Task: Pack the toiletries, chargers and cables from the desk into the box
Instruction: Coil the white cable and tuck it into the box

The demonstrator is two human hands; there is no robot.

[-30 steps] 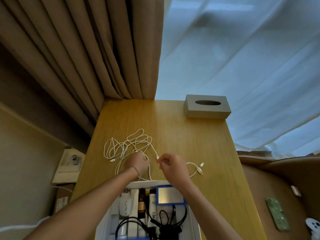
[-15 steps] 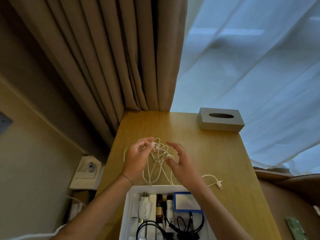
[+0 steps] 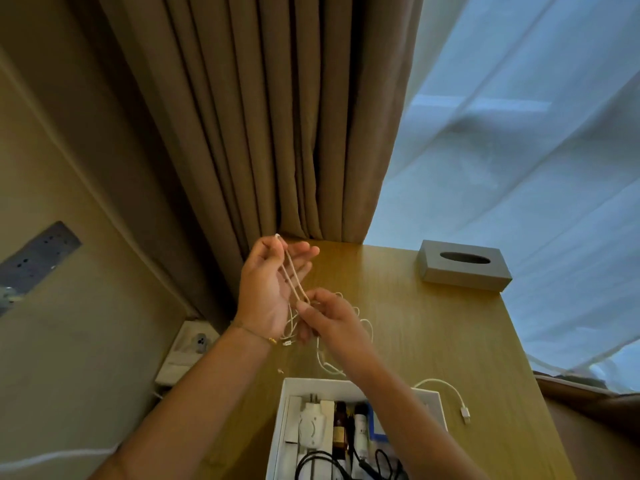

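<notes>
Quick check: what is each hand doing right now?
Left hand: fingers mostly straight, white cable looped over them, thumb seemingly holding it.
Right hand: pinching the same cable's lower loop.

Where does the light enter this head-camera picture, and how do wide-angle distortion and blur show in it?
In the head view, daylight comes through the sheer curtain at right, leaving the wall at left dim; the lens makes the desk edges splay outward toward the bottom; the white cable between the hands looks soft.
</notes>
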